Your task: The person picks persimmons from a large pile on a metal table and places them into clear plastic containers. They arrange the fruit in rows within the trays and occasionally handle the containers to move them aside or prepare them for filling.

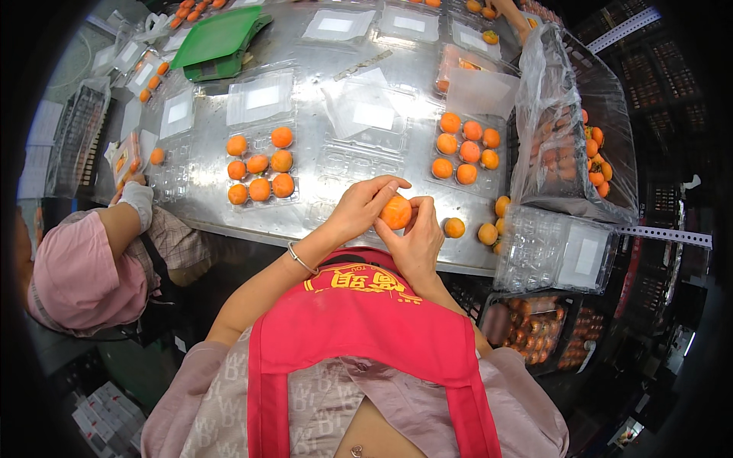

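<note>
An orange persimmon [396,213] is held in front of my apron between both hands. My left hand [363,200] grips it from the left, thumb and forefinger over its top edge. The fingers and thumb of my right hand [418,237] hold its right and lower side. Just beyond my hands lies a transparent plastic clamshell tray [358,163] with a white pad [373,115] on its lid. To the left, one tray holds several persimmons [259,189]; another tray on the right holds several more [470,151]. A loose persimmon [454,228] sits right of my right hand.
A plastic-lined crate [575,131] of persimmons stands at the right. In front are stacked clamshells [552,249] and several loose persimmons [488,234]. Green trays [217,43] lie at the back left of the metal table [320,74]. A co-worker [91,269] works at the left; another's arm [511,17] reaches in.
</note>
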`<action>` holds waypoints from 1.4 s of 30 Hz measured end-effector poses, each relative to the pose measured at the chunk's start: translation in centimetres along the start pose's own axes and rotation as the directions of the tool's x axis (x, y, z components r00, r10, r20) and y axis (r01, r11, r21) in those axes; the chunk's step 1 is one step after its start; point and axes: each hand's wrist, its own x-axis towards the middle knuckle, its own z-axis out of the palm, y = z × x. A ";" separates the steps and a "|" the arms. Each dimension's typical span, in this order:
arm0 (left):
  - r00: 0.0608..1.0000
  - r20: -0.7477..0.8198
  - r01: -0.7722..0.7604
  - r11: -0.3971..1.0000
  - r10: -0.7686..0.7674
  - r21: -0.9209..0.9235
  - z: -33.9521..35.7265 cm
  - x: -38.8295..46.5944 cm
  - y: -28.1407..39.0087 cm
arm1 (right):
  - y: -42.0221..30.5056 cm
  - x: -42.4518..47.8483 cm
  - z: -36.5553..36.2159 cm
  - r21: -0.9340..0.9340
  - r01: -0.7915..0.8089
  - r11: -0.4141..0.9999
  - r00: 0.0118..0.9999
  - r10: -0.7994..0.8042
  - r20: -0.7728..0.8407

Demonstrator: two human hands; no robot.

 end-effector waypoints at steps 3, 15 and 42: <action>1.000 -0.007 -0.014 0.999 0.014 0.029 0.0 -0.1 0.2 | -0.2 0.1 0.1 -0.001 0.021 1.000 1.000 -0.021 -0.015; 0.980 -0.107 -0.117 0.923 0.167 0.367 0.5 -0.9 3.0 | -0.3 0.2 0.0 0.101 0.058 0.993 0.998 -0.054 -0.039; 0.909 -0.394 0.097 0.989 -0.134 -0.113 -6.1 -7.1 -6.2 | 24.2 15.3 -8.6 -0.759 0.333 0.559 0.925 -0.038 0.378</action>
